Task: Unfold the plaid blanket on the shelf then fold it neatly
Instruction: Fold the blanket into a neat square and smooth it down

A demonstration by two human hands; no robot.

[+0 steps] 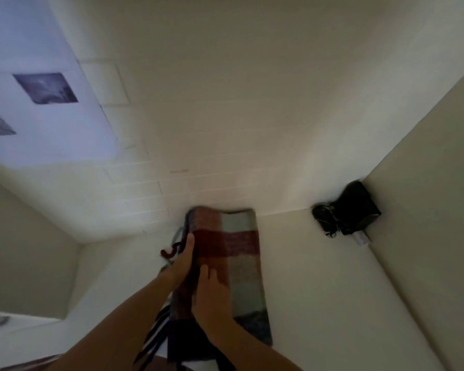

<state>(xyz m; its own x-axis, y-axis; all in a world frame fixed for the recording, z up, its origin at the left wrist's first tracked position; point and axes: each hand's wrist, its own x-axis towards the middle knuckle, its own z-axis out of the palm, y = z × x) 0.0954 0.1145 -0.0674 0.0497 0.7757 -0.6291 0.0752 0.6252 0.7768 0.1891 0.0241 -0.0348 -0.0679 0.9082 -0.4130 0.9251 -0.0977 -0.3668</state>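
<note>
A: Where is the folded plaid blanket (231,253) of red, grey and pale blue wool sitting?

B: It is lying on the white shelf (319,263), its far end reaching to the white brick wall (198,116) at the back. Dark fringe is hanging off the near end over the shelf edge.

A: And what are the hands doing?

B: The left hand (181,263) is lying along the blanket's left edge, fingers wrapping around the fold and thumb lying on top, so it is gripping that edge. The right hand (212,293) is resting flat on top of the blanket, fingers stretched out and slightly spread, pressing down and gripping nothing.

A: Is anything else showing?

B: A black pouch-like object (351,210) with cords is sitting in the far right corner of the shelf, well apart from the blanket. I cannot tell what it is exactly. Blurred pictures (46,88) are hanging on the wall at upper left.
</note>
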